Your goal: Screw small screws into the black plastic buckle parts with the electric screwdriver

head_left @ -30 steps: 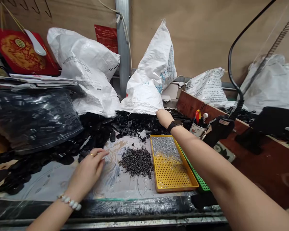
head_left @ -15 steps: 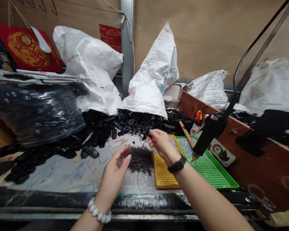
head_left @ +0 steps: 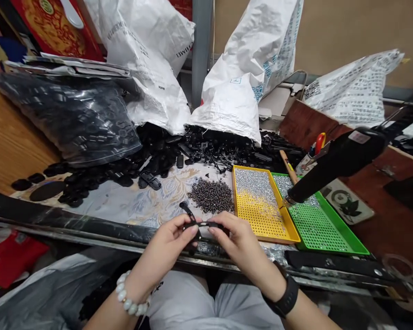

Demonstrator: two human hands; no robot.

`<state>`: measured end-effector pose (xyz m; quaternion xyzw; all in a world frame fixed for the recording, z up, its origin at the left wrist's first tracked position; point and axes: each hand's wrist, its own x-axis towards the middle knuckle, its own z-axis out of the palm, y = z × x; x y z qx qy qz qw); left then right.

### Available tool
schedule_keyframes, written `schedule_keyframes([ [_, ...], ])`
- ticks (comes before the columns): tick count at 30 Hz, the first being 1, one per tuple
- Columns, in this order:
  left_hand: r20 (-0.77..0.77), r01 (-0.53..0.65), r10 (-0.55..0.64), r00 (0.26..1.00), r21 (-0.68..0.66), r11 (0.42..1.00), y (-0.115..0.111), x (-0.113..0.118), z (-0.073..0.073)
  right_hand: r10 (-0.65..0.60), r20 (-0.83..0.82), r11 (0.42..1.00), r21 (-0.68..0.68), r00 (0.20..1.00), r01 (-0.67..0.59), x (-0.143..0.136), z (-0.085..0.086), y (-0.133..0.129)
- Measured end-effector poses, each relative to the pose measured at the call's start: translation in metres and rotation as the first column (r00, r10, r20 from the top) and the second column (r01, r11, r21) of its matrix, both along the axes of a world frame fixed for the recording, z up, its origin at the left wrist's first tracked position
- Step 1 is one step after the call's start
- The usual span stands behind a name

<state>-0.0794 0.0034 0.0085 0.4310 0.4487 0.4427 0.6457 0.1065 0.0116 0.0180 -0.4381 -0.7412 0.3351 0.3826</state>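
Both hands meet over the front edge of the worktable, gripping a black plastic part (head_left: 186, 210) with thin arms. Its exact kind I cannot make out. My left hand (head_left: 174, 238) pinches its left side between thumb and fingers. On its other end the fingers of my right hand (head_left: 234, 233) are closed, hiding much of that end. Just beyond the hands lies a heap of tiny dark pieces (head_left: 211, 195). To the right of it is a yellow perforated tray (head_left: 258, 227) with small silvery screws (head_left: 254, 181) spread over its far half.
A green tray (head_left: 333, 233) stands beside the yellow one, and a black power screwdriver (head_left: 333, 160) hangs over both. White sacks (head_left: 234, 101) spill black parts (head_left: 213, 149) along the back. A clear bag of black parts (head_left: 79, 119) sits at left.
My right hand has come back from the black parts at the rear to join my left hand near the front edge. Both now hold the black part. The view has tilted down.
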Motion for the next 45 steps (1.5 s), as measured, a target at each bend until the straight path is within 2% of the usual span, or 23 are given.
schedule_keyframes([
  [3,0.287,-0.068,0.102,0.953,-0.128,0.989,-0.011,-0.003,-0.005,-0.146,-0.092,0.989,-0.031,0.985,0.144,-0.013,-0.011,-0.01],
  [5,0.369,-0.104,0.169,0.914,-0.19,0.976,-0.019,-0.004,-0.011,-0.185,-0.137,0.98,-0.095,0.973,0.172,-0.023,-0.021,-0.018],
  [9,0.355,-0.202,0.297,0.886,-0.28,0.938,-0.028,-0.007,-0.023,-0.079,-0.083,0.986,-0.151,0.993,0.066,-0.035,-0.031,-0.029],
  [13,0.393,-0.28,0.381,0.837,-0.292,0.915,-0.027,-0.009,-0.023,0.122,-0.009,0.99,-0.076,0.993,-0.122,-0.036,-0.024,-0.014],
  [14,0.401,-0.303,0.409,0.82,-0.303,0.904,-0.026,-0.01,-0.022,0.116,0.025,0.993,-0.026,0.993,-0.115,-0.036,-0.022,-0.006],
  [16,0.411,-0.328,0.447,0.794,-0.329,0.885,-0.022,-0.012,-0.02,-0.002,0.195,0.994,0.104,0.981,-0.019,-0.038,-0.02,0.015],
  [18,0.414,-0.328,0.458,0.787,-0.349,0.878,-0.018,-0.014,-0.019,-0.161,0.456,0.972,0.228,0.875,0.06,-0.043,-0.022,0.036],
  [20,0.397,-0.336,0.465,0.791,-0.353,0.873,-0.018,-0.015,-0.021,-0.233,0.654,0.954,0.297,0.72,0.039,-0.049,-0.026,0.052],
  [22,0.378,-0.343,0.465,0.801,-0.347,0.873,-0.023,-0.012,-0.024,-0.24,0.748,0.944,0.328,0.619,-0.03,-0.054,-0.031,0.059],
  [25,0.413,-0.262,0.381,0.827,-0.317,0.912,-0.033,0.002,-0.025,-0.24,0.782,0.921,0.371,0.575,-0.121,-0.053,-0.034,0.059],
  [27,0.464,-0.156,0.287,0.838,-0.3,0.941,-0.033,0.014,-0.024,-0.248,0.744,0.899,0.415,0.621,-0.138,-0.045,-0.033,0.058],
  [29,0.496,-0.13,0.271,0.825,-0.3,0.945,-0.029,0.022,-0.022,-0.226,0.608,0.894,0.44,0.761,-0.086,-0.035,-0.029,0.057],
  [31,0.496,-0.151,0.295,0.816,-0.31,0.939,-0.028,0.023,-0.019,-0.199,0.427,0.929,0.369,0.882,0.031,-0.027,-0.021,0.049],
  [33,0.469,-0.187,0.321,0.823,-0.31,0.932,-0.031,0.018,-0.017,-0.165,0.26,0.971,0.212,0.951,0.111,-0.025,-0.013,0.034],
  [36,0.403,-0.222,0.328,0.854,-0.288,0.932,-0.034,0.008,-0.016,-0.092,0.044,0.995,-0.038,0.995,0.094,-0.032,-0.008,0.014],
  [38,0.356,-0.208,0.307,0.883,-0.289,0.934,-0.033,0.005,-0.017,-0.077,-0.069,0.991,-0.117,0.995,0.068,-0.036,-0.009,0.008],
  [41,0.325,-0.171,0.266,0.907,-0.292,0.941,-0.031,0.011,-0.017,-0.082,-0.117,0.994,-0.077,0.99,0.074,-0.036,-0.009,0.007],
  [45,0.33,-0.157,0.25,0.91,-0.283,0.946,-0.031,0.021,-0.015,-0.073,-0.061,0.997,0.006,0.995,0.074,-0.03,-0.007,0.004],
])
